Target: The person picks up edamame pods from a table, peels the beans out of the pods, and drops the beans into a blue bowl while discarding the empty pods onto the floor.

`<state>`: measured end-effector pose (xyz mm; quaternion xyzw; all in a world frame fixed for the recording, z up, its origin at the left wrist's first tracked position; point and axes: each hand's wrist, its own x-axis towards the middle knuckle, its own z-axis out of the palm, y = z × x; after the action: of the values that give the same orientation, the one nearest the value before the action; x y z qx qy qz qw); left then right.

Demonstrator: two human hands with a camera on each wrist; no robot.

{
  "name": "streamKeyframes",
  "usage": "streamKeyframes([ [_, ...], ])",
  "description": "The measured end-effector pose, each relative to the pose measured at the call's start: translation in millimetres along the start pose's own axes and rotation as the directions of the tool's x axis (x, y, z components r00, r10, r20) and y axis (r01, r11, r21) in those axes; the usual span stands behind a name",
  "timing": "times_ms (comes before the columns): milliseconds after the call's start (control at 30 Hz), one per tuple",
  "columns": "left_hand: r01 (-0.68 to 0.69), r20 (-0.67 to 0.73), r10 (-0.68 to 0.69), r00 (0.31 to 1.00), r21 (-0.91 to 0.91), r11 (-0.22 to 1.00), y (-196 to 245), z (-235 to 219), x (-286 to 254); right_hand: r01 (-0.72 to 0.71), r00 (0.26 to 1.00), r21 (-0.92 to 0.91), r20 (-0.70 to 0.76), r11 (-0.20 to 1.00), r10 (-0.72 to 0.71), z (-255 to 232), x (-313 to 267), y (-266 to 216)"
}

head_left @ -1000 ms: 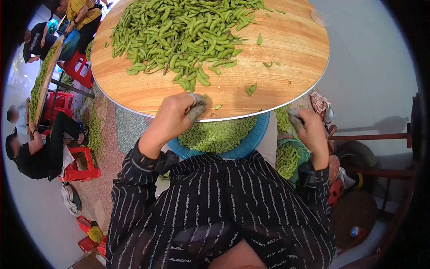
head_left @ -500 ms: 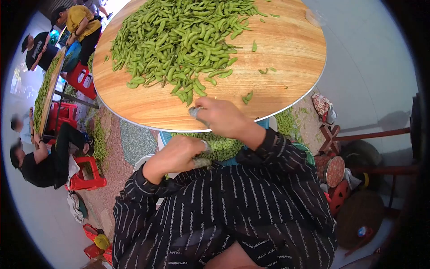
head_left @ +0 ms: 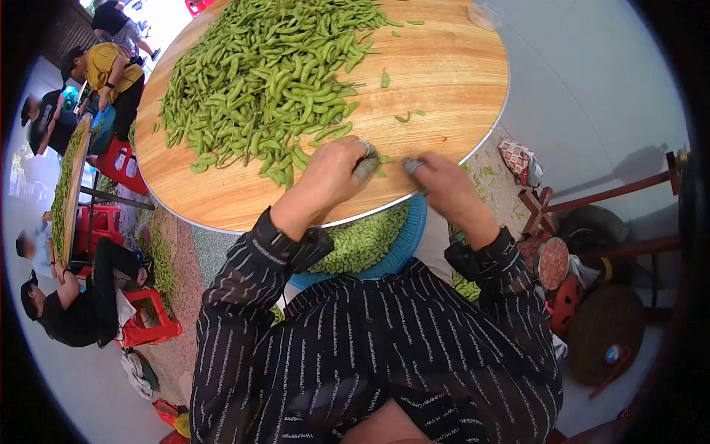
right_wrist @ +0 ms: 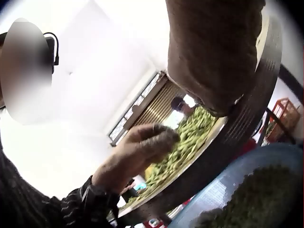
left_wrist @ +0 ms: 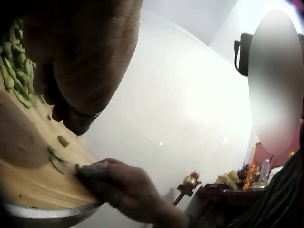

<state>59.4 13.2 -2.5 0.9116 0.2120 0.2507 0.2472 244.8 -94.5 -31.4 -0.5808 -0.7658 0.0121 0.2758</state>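
Over the near edge of the round wooden table (head_left: 296, 203), the left hand (head_left: 329, 174) has curled fingers with grey-green coverings on the tips; whether they hold anything is hidden. Facing it is the right hand (head_left: 447, 194), blurred, thumb and fingers close together, contents unclear. Small green pods (head_left: 383, 169) lie on the wood between them. A large heap of green pods (head_left: 259, 89) covers the table beyond the left hand. Below the edge, a blue basin (head_left: 416, 229) contains shelled green beans (head_left: 362, 243). The left wrist view shows the right hand (left_wrist: 133, 190) beside the rim.
A clear cup (head_left: 484, 15) stands at the table's far right. Red stools (head_left: 151, 318) and seated people are at the left, around another pod-covered table (head_left: 72, 200). Wooden bars (head_left: 614, 198), a patterned bag (head_left: 520, 161) and a round stool (head_left: 606, 333) are at the right.
The left hand has risen from above the basin to the table edge. My right hand has moved from the table's middle edge toward the right, uncrossing from the left. The view has shifted rightward.
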Motion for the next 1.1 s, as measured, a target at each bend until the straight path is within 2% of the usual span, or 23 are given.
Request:
streamKeyframes([
  [33, -0.008, 0.002, 0.008, 1.000, -0.002, 1.000, 1, 1, 3, -0.005, 1.000, -0.006, -0.004, 1.000, 0.005, -7, -5, 8],
  [100, 0.088, 0.037, -0.092, 0.995, 0.082, 0.993, 2, -3, 10, -0.222, 0.971, -0.133, -0.125, 0.966, 0.206, -19, -11, 23],
  [133, 0.102, 0.008, -0.103, 0.995, 0.090, 0.991, 1, -11, 11, -0.217, 0.957, -0.100, -0.218, 0.971, 0.191, -21, -13, 27],
  [167, 0.095, 0.007, -0.096, 0.995, 0.095, 0.991, -3, -20, 11, -0.216, 0.956, -0.101, -0.226, 0.971, 0.189, -19, -12, 26],
  [233, 0.226, -0.074, -0.223, 0.972, 0.040, 0.973, -13, -35, 12, -0.131, 0.957, -0.034, -0.266, 0.991, 0.117, -11, -3, 13],
  [267, 0.225, -0.078, -0.221, 0.972, 0.047, 0.973, -17, -40, 15, -0.082, 0.969, 0.022, -0.232, 0.996, 0.085, -6, 8, -5],
  [333, 0.240, -0.051, -0.235, 0.971, 0.124, 0.963, -23, -49, 23, 0.102, 0.987, 0.087, -0.136, 0.991, -0.090, 27, 18, -21],
  [367, 0.236, -0.055, -0.231, 0.971, 0.131, 0.963, -26, -50, 28, 0.107, 0.985, 0.086, -0.144, 0.991, -0.094, 34, 24, -26],
  [433, 0.213, -0.035, -0.210, 0.977, 0.178, 0.961, -32, -48, 36, 0.203, 0.978, 0.159, -0.078, 0.966, -0.193, 42, 31, -31],
  [467, 0.210, -0.035, -0.207, 0.978, 0.183, 0.960, -34, -47, 40, 0.104, 0.995, 0.191, -0.033, 0.976, -0.099, 41, 33, -19],
  [533, 0.205, -0.026, -0.204, 0.979, 0.174, 0.963, -33, -41, 50, -0.019, 0.997, -0.008, -0.078, 1.000, 0.018, 33, 35, 18],
  [600, 0.175, -0.011, -0.176, 0.984, 0.164, 0.971, -37, -27, 66, -0.209, 0.962, 0.010, -0.178, 0.978, 0.207, 15, 35, 49],
  [633, 0.148, 0.004, -0.150, 0.989, 0.155, 0.977, -40, -18, 76, -0.210, 0.962, 0.004, -0.180, 0.978, 0.207, 14, 34, 52],
  [700, 0.143, 0.018, -0.147, 0.989, 0.143, 0.979, -44, 2, 97, -0.264, 0.910, 0.062, -0.314, 0.962, 0.270, 13, 32, 56],
  [800, 0.232, 0.017, -0.256, 0.966, 0.372, 0.899, -36, 21, 126, -0.287, 0.892, 0.083, -0.340, 0.954, 0.298, 13, 32, 55],
  [833, 0.227, 0.013, -0.249, 0.968, 0.376, 0.899, -43, 26, 131, -0.290, 0.886, 0.096, -0.349, 0.952, 0.305, 14, 32, 55],
  [967, 0.164, -0.024, -0.175, 0.984, 0.491, 0.856, -77, 48, 149, -0.315, 0.875, 0.115, -0.349, 0.942, 0.335, 15, 30, 60],
  [1033, 0.068, -0.008, -0.074, 0.997, 0.509, 0.858, -79, 47, 148, -0.327, 0.874, 0.123, -0.338, 0.937, 0.349, 13, 29, 59],
  [1100, 0.070, -0.033, -0.061, 0.998, 0.509, 0.858, -75, 44, 140, -0.329, 0.875, 0.133, -0.328, 0.935, 0.355, 12, 31, 58],
])
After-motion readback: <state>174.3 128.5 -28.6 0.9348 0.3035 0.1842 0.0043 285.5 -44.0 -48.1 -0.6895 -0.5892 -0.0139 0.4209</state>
